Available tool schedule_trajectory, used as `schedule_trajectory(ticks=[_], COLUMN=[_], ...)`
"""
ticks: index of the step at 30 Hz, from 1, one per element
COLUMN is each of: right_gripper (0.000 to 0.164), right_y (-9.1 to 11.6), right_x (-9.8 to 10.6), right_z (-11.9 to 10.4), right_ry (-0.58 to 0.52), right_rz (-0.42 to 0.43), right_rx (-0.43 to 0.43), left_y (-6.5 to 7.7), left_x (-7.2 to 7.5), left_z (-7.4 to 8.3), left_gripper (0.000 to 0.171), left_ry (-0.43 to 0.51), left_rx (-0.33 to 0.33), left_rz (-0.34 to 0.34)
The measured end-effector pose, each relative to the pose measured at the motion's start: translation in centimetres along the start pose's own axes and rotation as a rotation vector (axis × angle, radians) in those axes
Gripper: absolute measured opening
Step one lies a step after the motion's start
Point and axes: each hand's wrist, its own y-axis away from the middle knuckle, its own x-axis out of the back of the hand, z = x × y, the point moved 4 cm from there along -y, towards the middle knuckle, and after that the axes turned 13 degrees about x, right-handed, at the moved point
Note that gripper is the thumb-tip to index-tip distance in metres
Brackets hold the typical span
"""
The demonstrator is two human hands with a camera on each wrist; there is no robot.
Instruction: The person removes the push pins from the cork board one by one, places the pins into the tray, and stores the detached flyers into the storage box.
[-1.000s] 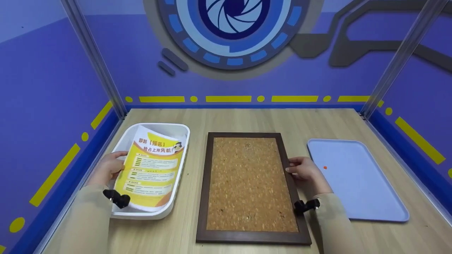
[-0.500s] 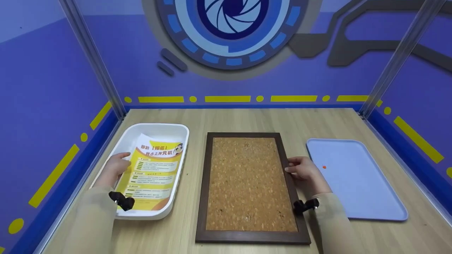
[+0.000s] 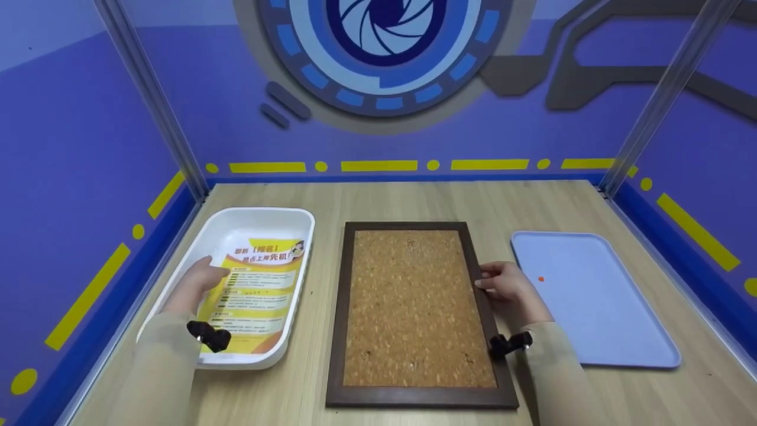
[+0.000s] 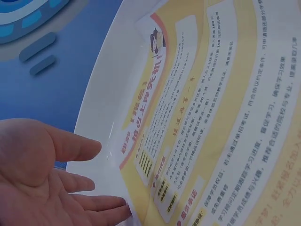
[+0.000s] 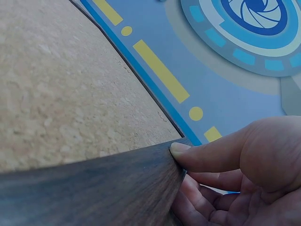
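A yellow printed flyer (image 3: 254, 302) lies in a white plastic basin (image 3: 269, 216) on the left. Beside the flyer's left edge, inside the basin, is my left hand (image 3: 198, 284). In the left wrist view its thumb stands apart from the fingers, and the fingertips (image 4: 123, 207) meet the paper's edge. A cork board (image 3: 417, 307) with a dark brown frame lies flat in the middle of the table. My right hand (image 3: 505, 287) pinches the board's right frame edge, thumb on top, as the right wrist view shows; its other fingers are partly hidden by the frame.
A light blue tray (image 3: 597, 302) lies to the right of the board, with a small orange bit (image 3: 541, 278) near its left edge. The wooden table (image 3: 322, 349) is enclosed by blue-purple printed walls (image 3: 378, 142) at the back and sides.
The flyer's raised top has settled lower into the basin. My left hand has moved slightly right and deeper into the basin, its fingers loosened. My right hand stays on the board's frame.
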Motion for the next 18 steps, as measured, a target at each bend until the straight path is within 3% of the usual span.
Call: schedule_trajectory(ticks=[6,12,18], right_gripper=[0.058,0.059,0.062], right_y=[0.0,0.0,-0.9], right_x=[0.0,0.2,0.8], right_z=[0.1,-0.3,-1.7], right_ry=[-0.013,-0.063,-0.075], right_rz=[0.006,0.006,0.021], right_rx=[-0.009,-0.012,-0.009], left_y=[1.2,3.2,4.3], left_x=[-1.8,-5.0,-8.4], left_z=[2.4,6.1,9.0], left_gripper=[0.093,0.095,0.092], left_ry=[-0.162,-0.216,-0.260], left_rx=[-0.071,-0.216,-0.388], left_rz=[0.086,0.202,0.205])
